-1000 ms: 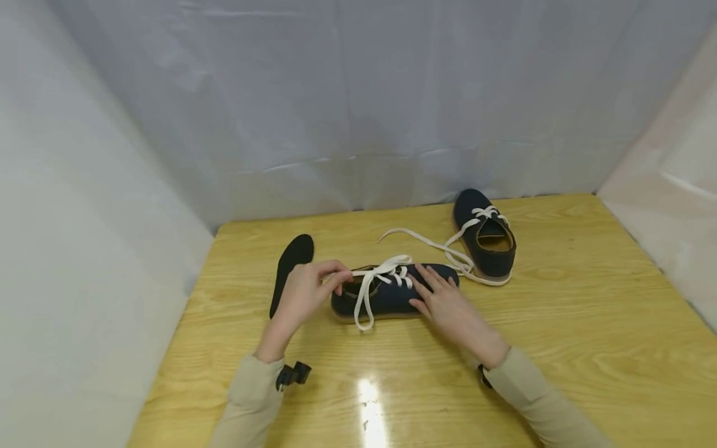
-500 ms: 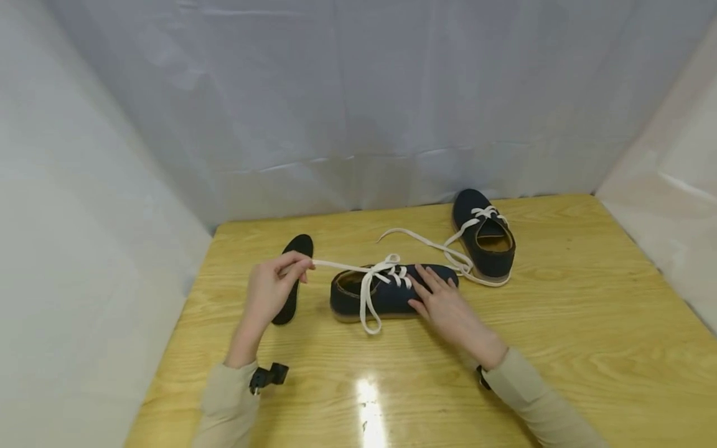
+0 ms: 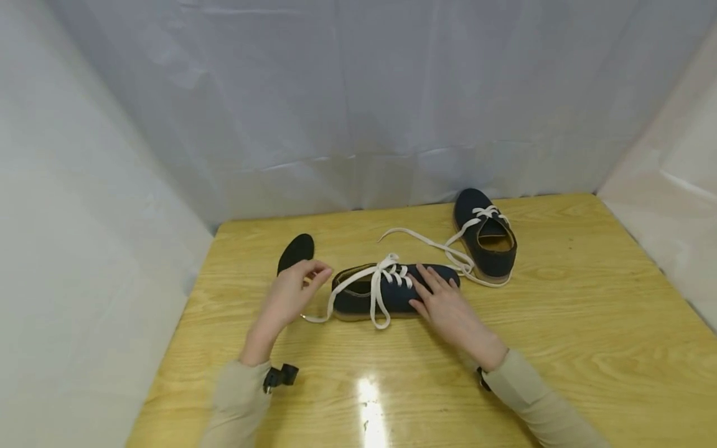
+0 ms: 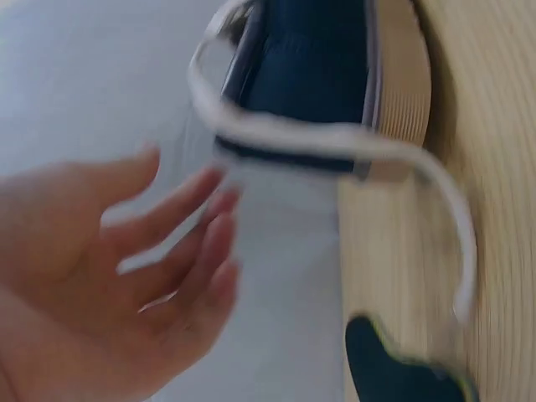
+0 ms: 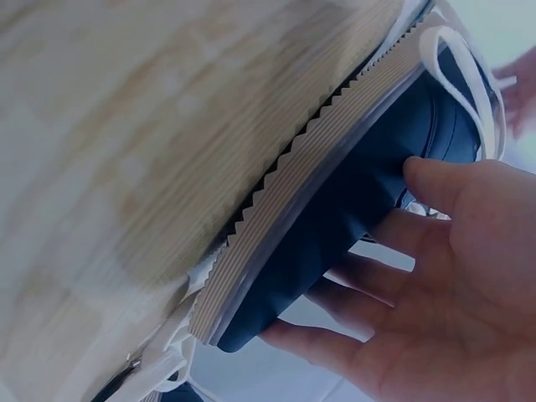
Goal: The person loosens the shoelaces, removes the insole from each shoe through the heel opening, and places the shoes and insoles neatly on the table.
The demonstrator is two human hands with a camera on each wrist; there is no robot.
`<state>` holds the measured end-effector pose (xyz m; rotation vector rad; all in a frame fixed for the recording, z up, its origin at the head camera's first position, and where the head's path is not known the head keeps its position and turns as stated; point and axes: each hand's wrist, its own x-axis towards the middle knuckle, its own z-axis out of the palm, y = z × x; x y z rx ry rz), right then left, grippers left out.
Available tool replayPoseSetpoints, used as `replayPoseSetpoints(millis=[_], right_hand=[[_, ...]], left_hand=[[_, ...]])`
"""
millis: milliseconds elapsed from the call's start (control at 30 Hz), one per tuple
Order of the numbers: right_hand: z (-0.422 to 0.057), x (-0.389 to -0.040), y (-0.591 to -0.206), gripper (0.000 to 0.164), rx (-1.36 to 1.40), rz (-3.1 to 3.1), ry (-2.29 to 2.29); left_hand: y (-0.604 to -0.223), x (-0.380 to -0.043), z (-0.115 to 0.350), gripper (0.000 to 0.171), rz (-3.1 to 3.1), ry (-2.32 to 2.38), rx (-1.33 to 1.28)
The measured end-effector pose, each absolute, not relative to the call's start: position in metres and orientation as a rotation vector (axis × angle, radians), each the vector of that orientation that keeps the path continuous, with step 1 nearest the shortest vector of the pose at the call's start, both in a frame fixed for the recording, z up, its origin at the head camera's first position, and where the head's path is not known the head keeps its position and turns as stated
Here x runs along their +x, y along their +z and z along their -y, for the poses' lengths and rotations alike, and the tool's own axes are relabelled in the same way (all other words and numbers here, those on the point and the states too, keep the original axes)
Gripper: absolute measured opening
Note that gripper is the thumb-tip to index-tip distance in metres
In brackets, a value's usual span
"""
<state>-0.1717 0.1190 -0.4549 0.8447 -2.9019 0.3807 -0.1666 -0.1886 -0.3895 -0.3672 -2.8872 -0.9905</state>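
Grey-white drapes [image 3: 386, 93] back the wooden table [image 3: 504, 386]. From my feed, the left hand [image 3: 284, 295] has relaxed fingers, holding nothing — below them the white lace [image 3: 317, 320] trails past the heel. The right hand [image 3: 452, 312] spreads straight fingers over the toe of the navy lace-up shoe [image 3: 399, 302], presumably steadying it. Partly behind the left fingers lies the black insole [image 3: 297, 250], perhaps set clear of the lacing — the other navy shoe [image 3: 493, 262] stands beyond the right fingertips.

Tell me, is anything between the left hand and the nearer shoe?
Only a loose lace end: it drapes past the heel end of the nearer shoe and down to the table, beside the left hand. Nothing else visible blocks that gap; the black insole shows beyond the hand.
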Motion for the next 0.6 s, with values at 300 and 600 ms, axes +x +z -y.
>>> replayPoseSetpoints(millis=[300, 600], right_hand=[[-0.116, -0.172, -0.456, 0.055, 0.838, 2.917, 0.377], [-0.117, -0.171, -0.456, 0.054, 0.808, 2.915, 0.384]], left_hand=[[-0.389, -0.184, 0.13, 0.019, 2.887, -0.827, -0.464], [-0.39, -0.187, 0.126, 0.012, 2.775, -0.812, -0.435]])
